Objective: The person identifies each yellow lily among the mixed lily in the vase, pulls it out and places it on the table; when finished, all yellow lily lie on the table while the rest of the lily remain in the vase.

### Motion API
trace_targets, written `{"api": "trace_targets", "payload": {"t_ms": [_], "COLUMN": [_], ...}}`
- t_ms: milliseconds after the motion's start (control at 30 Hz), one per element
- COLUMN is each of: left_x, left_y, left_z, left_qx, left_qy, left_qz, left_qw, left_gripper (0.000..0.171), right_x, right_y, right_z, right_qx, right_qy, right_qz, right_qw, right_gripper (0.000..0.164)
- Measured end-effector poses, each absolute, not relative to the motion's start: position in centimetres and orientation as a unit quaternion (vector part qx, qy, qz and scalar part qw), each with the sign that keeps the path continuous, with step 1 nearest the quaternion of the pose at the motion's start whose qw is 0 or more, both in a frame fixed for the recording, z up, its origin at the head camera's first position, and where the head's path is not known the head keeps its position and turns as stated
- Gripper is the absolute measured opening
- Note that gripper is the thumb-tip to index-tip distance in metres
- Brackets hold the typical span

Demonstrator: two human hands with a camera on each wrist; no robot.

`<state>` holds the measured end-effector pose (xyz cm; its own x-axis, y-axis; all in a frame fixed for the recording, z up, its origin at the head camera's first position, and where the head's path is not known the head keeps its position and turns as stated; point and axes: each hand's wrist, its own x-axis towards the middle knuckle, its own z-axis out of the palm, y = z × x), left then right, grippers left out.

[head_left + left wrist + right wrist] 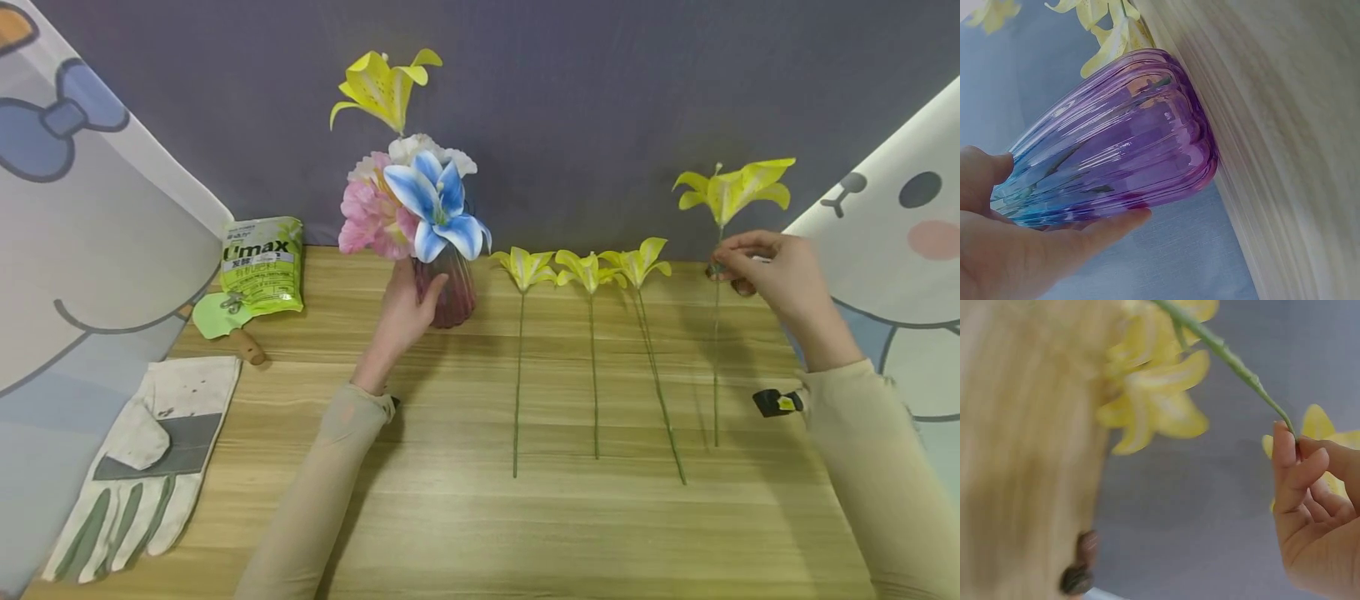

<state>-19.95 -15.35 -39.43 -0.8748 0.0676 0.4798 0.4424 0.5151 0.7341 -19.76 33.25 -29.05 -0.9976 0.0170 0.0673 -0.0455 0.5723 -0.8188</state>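
Observation:
My left hand [405,315] grips a ribbed glass vase [456,302], purple at the base and blue toward the neck, which stands on the table. In it are a blue-and-white lily [438,204], a pink flower [375,212], a white flower [420,148] and a taller yellow lily [378,87]. Over at the right, my right hand [787,271] pinches another yellow lily [731,196] by its green stem [1229,359], just below the bloom, holding it upright. Between the hands lie three more yellow lilies, left [522,271], middle [587,273] and right [641,262], stems toward me.
A green fertilizer bag [262,271] leans at the back left, beside a small green trowel [219,317] with a wooden handle. A work glove [161,450] lies in front of them. A small dark object [1079,562] is at the table's far right edge.

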Motion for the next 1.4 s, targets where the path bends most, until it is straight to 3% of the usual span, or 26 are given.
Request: {"api": "trace_targets", "payload": {"t_ms": [200,767,1200,1400], "left_x": [-20.0,-19.8,-19.8,-19.8], "left_y": [-15.4,-15.4,-15.2,-15.2], "left_z": [-39.4,-39.4,-39.2,-39.3], "left_qx": [-0.146,-0.141,-0.148,-0.144], "left_qy": [-0.847,-0.847,-0.844,-0.848], "left_qz": [-0.472,-0.475,-0.475,-0.471], "left_qw": [0.196,0.193,0.201,0.195], "left_gripper": [0.072,0.069,0.071,0.07], "right_x": [-19.6,-20.8,-20.9,-21.1], "right_y": [35.8,38.3,39.5,39.4], "right_z": [-32.3,-37.2,-37.3,-37.6], "right_qx": [0.017,0.024,0.018,0.016], "right_qy": [-0.932,-0.927,-0.922,-0.915], "right_qz": [0.36,0.367,0.38,0.392], "right_qw": [-0.031,-0.076,-0.071,-0.097], "right_gripper": [0.043,0.04,0.036,0.036]}}
